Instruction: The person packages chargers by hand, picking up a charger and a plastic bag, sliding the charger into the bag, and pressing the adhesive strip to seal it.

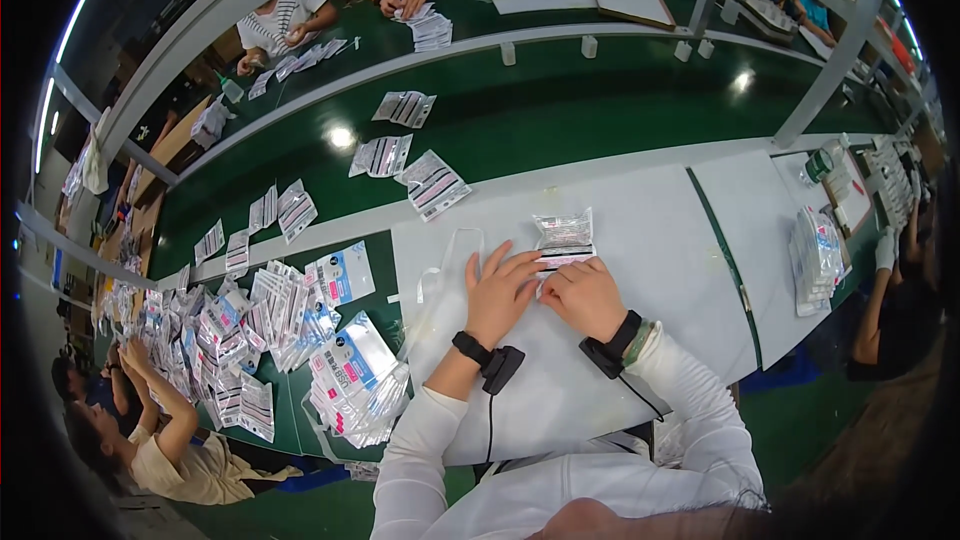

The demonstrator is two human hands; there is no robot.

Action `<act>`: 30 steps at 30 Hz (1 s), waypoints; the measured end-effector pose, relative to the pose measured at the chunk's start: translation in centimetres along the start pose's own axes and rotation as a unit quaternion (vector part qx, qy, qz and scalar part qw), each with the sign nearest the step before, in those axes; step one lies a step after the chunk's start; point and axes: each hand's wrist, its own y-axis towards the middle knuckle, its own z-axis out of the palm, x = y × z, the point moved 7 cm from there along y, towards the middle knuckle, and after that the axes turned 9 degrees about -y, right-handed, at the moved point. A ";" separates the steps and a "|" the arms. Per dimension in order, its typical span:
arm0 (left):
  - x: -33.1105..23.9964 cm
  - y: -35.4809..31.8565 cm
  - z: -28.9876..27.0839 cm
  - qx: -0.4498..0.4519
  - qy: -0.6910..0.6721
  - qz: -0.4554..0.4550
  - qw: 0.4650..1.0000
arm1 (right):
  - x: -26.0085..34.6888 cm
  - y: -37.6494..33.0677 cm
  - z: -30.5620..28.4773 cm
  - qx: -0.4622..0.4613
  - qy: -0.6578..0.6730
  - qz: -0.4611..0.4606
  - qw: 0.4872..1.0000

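Both hands, the left hand (pixel 503 287) flat and the right hand (pixel 583 292) curled, pressed one clear packet (pixel 564 238) on the white table (pixel 660 240), while many packets (pixel 350 380) lay heaped unhandled at left.

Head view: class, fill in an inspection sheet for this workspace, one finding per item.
Surface: white mat on a green bench.
Job's things: clear flat packet under both hands.
Clutter: heap of packets at left; stack at right.
Grips: left hand flat, fingers spread; right hand pressing the packet's near edge.
Cables: black wristband units, leads running down.
Surroundings: other people at nearby benches; grey frame bars.
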 end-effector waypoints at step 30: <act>0.0 -0.3 0.5 -0.005 0.006 0.018 1.000 | -23.9 -39.6 -15.0 -0.453 0.064 0.512 0.727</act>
